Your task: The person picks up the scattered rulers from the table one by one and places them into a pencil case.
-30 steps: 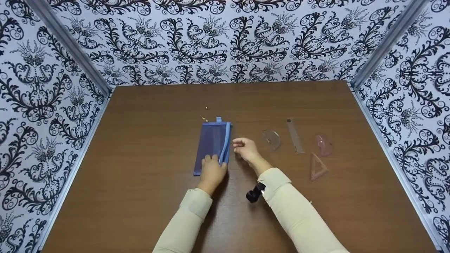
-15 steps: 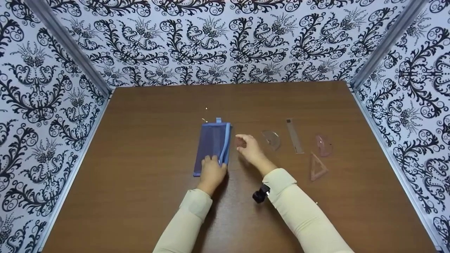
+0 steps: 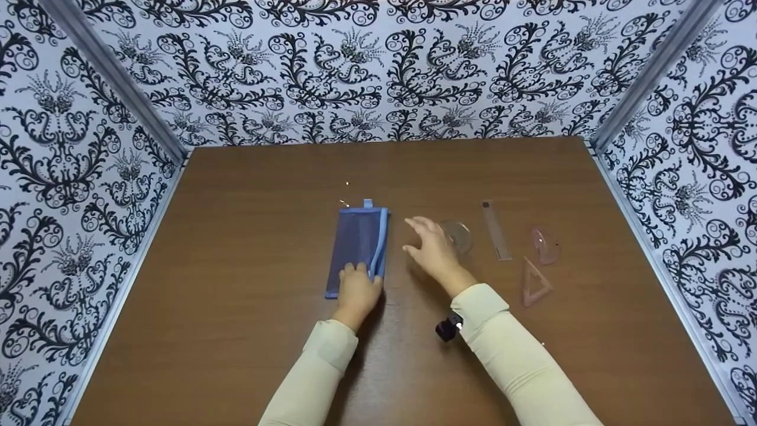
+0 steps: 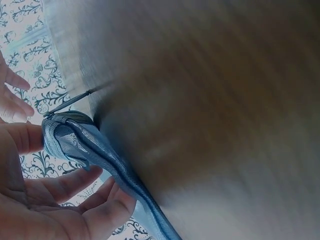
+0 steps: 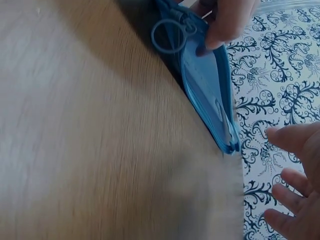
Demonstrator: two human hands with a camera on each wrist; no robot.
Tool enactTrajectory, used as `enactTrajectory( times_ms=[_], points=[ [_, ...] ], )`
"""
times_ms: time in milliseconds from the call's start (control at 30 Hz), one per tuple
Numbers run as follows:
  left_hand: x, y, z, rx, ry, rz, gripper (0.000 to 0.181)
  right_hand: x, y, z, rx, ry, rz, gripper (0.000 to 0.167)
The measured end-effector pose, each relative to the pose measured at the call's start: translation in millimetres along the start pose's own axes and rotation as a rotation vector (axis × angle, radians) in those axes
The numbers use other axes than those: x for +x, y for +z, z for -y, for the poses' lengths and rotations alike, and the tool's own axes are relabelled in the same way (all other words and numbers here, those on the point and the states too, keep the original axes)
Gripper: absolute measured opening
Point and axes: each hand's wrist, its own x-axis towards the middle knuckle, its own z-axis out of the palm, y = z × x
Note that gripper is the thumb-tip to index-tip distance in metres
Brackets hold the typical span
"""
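A blue mesh zipper pouch lies on the brown table, its zipped edge to the right. My left hand grips the pouch's near end, thumb on the zipper side and fingers over the mesh. From the right wrist view, the zipper gapes between its two edges, and a round ring pull hangs at the end by the left hand. My right hand is held with fingers spread and holds nothing, between the pouch and a clear protractor; it partly hides that protractor in the head view.
Right of the protractor lie a clear ruler, a pink protractor and a pink set square. Small shiny bits show beyond the pouch's far left corner. Patterned walls enclose the table's back and sides.
My right hand has drawn away from the pouch toward the right, its fingers spreading as it nears the clear protractor. The left hand and the pouch have stayed in place.
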Motion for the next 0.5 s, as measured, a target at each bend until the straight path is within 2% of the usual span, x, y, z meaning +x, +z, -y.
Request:
enactTrajectory(
  times_ms=[333,500],
  points=[
    [-0.2,0.7,0.6,0.007,0.004,-0.009,0.042,-0.7,-6,-10,-0.124,-0.02,-0.05,0.068],
    [-0.4,0.2,1.0,-0.001,0.005,0.004,0.041,-0.4,-11,-16,-0.192,-0.003,-0.057,0.074]
  ],
)
